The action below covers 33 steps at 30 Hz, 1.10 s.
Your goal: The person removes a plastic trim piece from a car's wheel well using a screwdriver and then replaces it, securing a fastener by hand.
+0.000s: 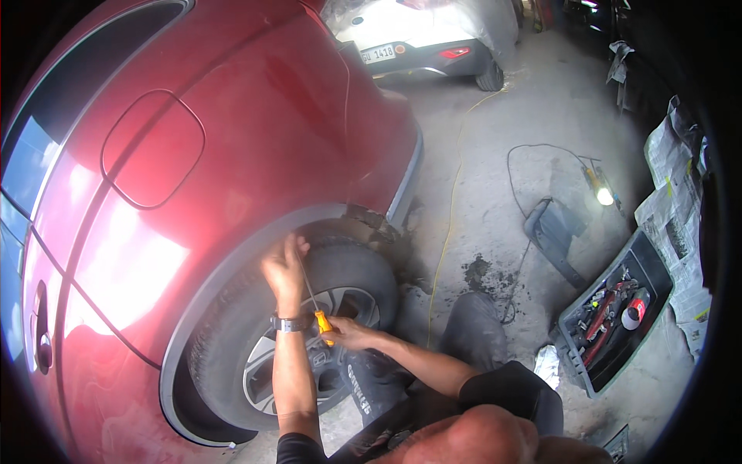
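Note:
My right hand [348, 334] is closed around the orange handle of a screwdriver [324, 322]. Its long thin shaft slants up toward the wheel arch, with the far end close to my left hand [284, 267]. That hand reaches over the tyre [224, 332], a few fingers raised and slightly apart beside the grey arch trim [255, 241]; part of it is hard to make out. A watch sits on my left wrist. Behind my hands is the spoked wheel rim [267, 363] of a red car [255, 124]. The trim's rear end looks loose near the bumper corner [372, 220].
On the right stands a dark bin [573, 344] of tools and a red can. A lit work lamp [603, 195] and a dark plastic panel [553, 232] lie on the floor. A yellow cord [450, 224] runs toward a white car [417, 35]. Plastic sheeting [672, 232] hangs at right.

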Motion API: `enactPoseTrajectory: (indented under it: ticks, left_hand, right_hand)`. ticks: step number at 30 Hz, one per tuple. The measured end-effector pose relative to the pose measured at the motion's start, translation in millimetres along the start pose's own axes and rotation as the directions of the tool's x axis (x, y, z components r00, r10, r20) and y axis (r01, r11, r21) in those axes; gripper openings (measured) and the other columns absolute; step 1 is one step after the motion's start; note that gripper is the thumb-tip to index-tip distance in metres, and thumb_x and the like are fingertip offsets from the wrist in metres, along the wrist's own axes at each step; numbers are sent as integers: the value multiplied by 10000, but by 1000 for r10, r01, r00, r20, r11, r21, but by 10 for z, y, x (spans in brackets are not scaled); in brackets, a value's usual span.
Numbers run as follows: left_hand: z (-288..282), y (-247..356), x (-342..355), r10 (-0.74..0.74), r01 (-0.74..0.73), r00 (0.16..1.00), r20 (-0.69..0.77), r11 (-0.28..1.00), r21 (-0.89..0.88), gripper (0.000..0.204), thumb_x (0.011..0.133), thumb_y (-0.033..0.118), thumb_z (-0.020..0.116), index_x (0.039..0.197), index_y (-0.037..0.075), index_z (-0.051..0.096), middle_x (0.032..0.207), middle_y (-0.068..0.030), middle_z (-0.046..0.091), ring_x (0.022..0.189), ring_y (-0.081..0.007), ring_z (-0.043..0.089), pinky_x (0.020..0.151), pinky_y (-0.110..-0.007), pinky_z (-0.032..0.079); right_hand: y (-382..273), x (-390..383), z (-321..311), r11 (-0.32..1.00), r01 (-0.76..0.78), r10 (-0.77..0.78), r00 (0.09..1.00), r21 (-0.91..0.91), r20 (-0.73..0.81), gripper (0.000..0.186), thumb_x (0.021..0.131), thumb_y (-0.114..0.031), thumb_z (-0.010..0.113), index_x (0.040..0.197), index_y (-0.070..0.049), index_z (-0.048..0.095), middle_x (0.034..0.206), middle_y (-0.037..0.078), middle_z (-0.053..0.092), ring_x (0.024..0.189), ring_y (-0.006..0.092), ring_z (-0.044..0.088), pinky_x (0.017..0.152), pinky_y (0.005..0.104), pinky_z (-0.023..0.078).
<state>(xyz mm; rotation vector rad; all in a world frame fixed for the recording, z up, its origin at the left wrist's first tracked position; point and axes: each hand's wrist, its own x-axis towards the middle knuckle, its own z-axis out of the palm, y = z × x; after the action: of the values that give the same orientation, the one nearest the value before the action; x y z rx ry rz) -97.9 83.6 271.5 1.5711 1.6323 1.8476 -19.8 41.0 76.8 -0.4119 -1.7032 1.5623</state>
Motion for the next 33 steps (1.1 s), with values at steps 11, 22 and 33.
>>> enactPoseTrajectory:
  ticks: [11, 22, 33]
  left_hand:
    - [-22, 71, -1, -37, 38, 999, 4, 999, -9, 242, 954, 124, 613, 1024, -102, 665, 869, -155, 715, 736, -185, 699, 679, -282, 557]
    - [-39, 47, 39, -47, 48, 999, 24, 999, -19, 264, 958, 129, 608, 1038, -119, 649, 873, -174, 712, 749, -200, 704, 695, -293, 575]
    - [-43, 20, 59, -30, 28, 998, 53, 999, 26, 257, 960, 125, 606, 1053, -112, 641, 889, -171, 713, 752, -190, 706, 695, -285, 573]
  right_hand:
    - [-52, 21, 118, 908, -66, -5, 986, -414, -167, 383, 852, -313, 730, 985, 10, 572, 879, 94, 636, 809, 173, 605, 693, 360, 472]
    - [-84, -44, 140, 942, -191, 120, 960, -278, -251, 379, 843, -279, 741, 984, -1, 527, 876, 116, 619, 832, 193, 615, 707, 382, 483]
    - [31, 36, -29, 983, -76, 61, 994, -165, -94, 377, 849, -281, 742, 914, 30, 539, 807, 87, 625, 769, 184, 615, 665, 400, 470]
